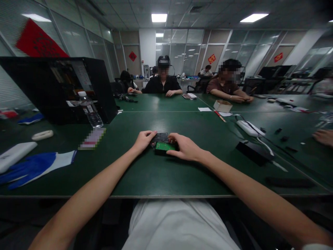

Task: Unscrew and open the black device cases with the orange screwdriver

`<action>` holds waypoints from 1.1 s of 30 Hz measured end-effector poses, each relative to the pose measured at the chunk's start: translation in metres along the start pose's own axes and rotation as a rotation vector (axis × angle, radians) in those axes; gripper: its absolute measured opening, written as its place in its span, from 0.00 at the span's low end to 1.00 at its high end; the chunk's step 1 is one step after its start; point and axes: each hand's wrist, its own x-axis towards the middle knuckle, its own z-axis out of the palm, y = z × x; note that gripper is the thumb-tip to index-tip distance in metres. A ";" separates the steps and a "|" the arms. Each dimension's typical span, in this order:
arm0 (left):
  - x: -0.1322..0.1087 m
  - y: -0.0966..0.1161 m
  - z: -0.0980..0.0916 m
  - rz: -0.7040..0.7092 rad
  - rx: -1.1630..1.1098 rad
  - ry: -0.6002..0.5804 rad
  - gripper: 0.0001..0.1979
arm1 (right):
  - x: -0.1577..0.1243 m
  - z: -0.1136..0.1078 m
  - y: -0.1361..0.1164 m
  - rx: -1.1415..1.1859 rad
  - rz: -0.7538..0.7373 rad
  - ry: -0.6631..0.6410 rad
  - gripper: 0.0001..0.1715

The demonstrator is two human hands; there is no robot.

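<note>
A small dark device with a green circuit board on its near side (pixel 163 146) lies on the green table (pixel 161 177) in front of me. My left hand (pixel 143 139) grips its left edge with curled fingers. My right hand (pixel 184 147) closes around its right side, thumb over the top. Both hands touch the device from opposite sides.
An open black computer case (pixel 57 88) and a water bottle (pixel 90 109) stand at the left. Blue and white gloves (pixel 36 166) lie near the left front edge. A black box (pixel 253 152), a white power strip (pixel 248 127) and small parts lie right. Two people sit across; another person's hand (pixel 324 137) rests far right.
</note>
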 end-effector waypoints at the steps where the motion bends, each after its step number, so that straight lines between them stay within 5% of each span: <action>1: 0.001 0.000 0.000 -0.008 -0.020 0.014 0.27 | 0.001 0.004 -0.006 -0.014 -0.004 -0.009 0.31; 6: 0.003 0.001 -0.002 -0.043 -0.100 0.072 0.28 | 0.002 0.005 -0.016 -0.050 -0.092 -0.046 0.22; 9: 0.004 0.001 -0.003 -0.057 -0.129 0.083 0.27 | 0.003 -0.015 0.000 0.006 -0.026 0.150 0.20; 12: 0.004 0.000 -0.003 -0.065 -0.144 0.081 0.27 | -0.002 -0.047 0.039 -0.065 0.185 0.463 0.20; 14: 0.004 0.000 -0.002 -0.071 -0.147 0.074 0.26 | -0.014 -0.069 0.075 -0.253 0.360 0.559 0.22; 18: 0.003 0.000 0.002 -0.086 -0.147 0.053 0.24 | -0.058 -0.098 0.142 -0.565 0.757 0.476 0.24; 22: 0.002 0.001 0.005 -0.084 -0.172 0.020 0.24 | -0.090 -0.107 0.174 -0.607 1.026 0.369 0.20; 26: -0.001 0.002 0.009 -0.066 -0.195 -0.026 0.24 | -0.074 -0.098 0.161 -0.572 0.953 0.386 0.25; 29: -0.003 0.004 0.014 -0.038 -0.191 -0.060 0.23 | -0.037 -0.075 0.117 -0.198 0.564 0.502 0.28; 33: -0.008 0.012 0.021 0.032 -0.143 -0.119 0.21 | 0.004 -0.035 0.043 0.423 0.263 0.212 0.29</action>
